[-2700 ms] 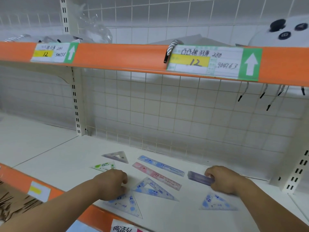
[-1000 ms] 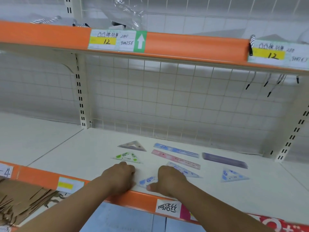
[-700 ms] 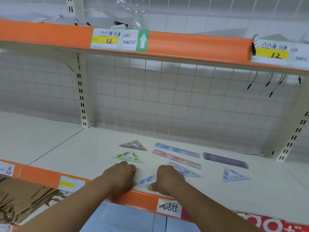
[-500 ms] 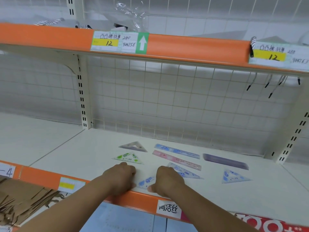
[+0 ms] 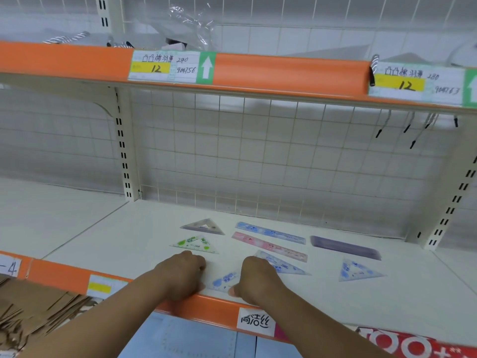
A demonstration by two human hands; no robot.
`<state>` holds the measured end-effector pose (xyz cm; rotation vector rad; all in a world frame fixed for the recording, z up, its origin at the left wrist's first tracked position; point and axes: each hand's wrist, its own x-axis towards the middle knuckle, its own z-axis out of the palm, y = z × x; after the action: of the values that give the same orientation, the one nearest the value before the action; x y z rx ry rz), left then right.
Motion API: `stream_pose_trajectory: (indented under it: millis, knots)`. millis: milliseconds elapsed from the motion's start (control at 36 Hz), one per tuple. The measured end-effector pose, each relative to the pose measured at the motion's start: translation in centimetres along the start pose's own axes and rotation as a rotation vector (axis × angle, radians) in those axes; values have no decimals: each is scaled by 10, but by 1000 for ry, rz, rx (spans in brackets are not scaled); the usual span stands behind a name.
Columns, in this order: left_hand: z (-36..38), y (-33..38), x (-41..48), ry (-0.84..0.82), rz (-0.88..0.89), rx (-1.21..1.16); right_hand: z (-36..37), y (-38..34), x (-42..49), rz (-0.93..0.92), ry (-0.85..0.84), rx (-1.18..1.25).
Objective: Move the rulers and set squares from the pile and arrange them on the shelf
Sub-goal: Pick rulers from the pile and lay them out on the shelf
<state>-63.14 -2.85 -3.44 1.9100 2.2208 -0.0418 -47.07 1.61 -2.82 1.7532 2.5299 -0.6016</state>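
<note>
L hand [image 5: 180, 277], R hand [image 5: 258, 280] hold blue set square [image 5: 224, 279] at shelf [image 5: 387, 306] front.

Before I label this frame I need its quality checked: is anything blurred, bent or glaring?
Head view: the wide-angle lens makes the shelf uprights lean apart toward the top; focus is soft, so print on the pink ruler is unreadable; glare streaks the clear plastic wrap; lighting is even, with faint shadows under the left hand and right hand.

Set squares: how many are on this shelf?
5: grey triangle back left, green triangle before it, blue triangle between left hand and right hand, second blue partly behind the right hand, third blue far right.
</note>
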Motion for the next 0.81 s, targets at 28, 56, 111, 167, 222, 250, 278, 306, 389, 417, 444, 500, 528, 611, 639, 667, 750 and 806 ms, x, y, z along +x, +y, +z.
stream_pose_trajectory:
  millis: [28, 56, 111, 167, 222, 250, 278, 306, 389, 417, 444, 500, 528, 611, 639, 667, 750, 806]
  knots:
    - [0, 0, 0, -1, -1, -2, 0, 0, -1, -4, 1, 3]
    - [0, 0, 0, -3, -2, -5, 0, 0, 0, -8, -3, 4]
    - [0, 1, 0, -3, -4, -8, 0, 1, 0, -12, -11, 3]
    - [0, 1, 0, -3, -8, -9, 1, 1, 2, -9, -5, 4]
    - [0, 1, 0, -1, -12, -13, 1, 1, 2, -11, -6, 1]
    - [0, 1, 0, -1, -15, -14, 0, 1, 2, -14, -12, -5]
    - [0, 1, 0, -2, -18, -13, -1, 1, 1, -17, -21, -14]
    - [0, 1, 0, -1, -18, -10, -2, 1, 1, -18, -28, -21]
    - [1, 1, 1, 3, -19, -7, -1, 3, -1, -15, -36, -35]
    - [1, 1, 0, 3, -20, -8, -1, 3, -1, -15, -33, -36]
    - [1, 1, 0, 2, -21, -10, 0, 3, 0, -10, -28, -23]
    - [1, 1, 1, -2, -22, -13, 1, 4, 0, 2, -6, 38]
    - [1, 1, 1, -5, -22, -13, 1, 5, 0, 7, 7, 70]
    - [1, 1, 1, -4, -19, -13, 3, 9, 1, -11, 35, 129]
    - [1, 1, 1, -4, -18, -14, 3, 9, 1, -18, 37, 140]
    - [0, 1, 1, -5, -18, -14, 3, 10, 1, -28, 34, 145]
    - [-1, 1, 2, -4, -15, -12, 3, 14, 0, -77, 32, 145]
    - [-1, 1, 2, -7, -15, -8, 4, 15, -3, -100, 31, 129]
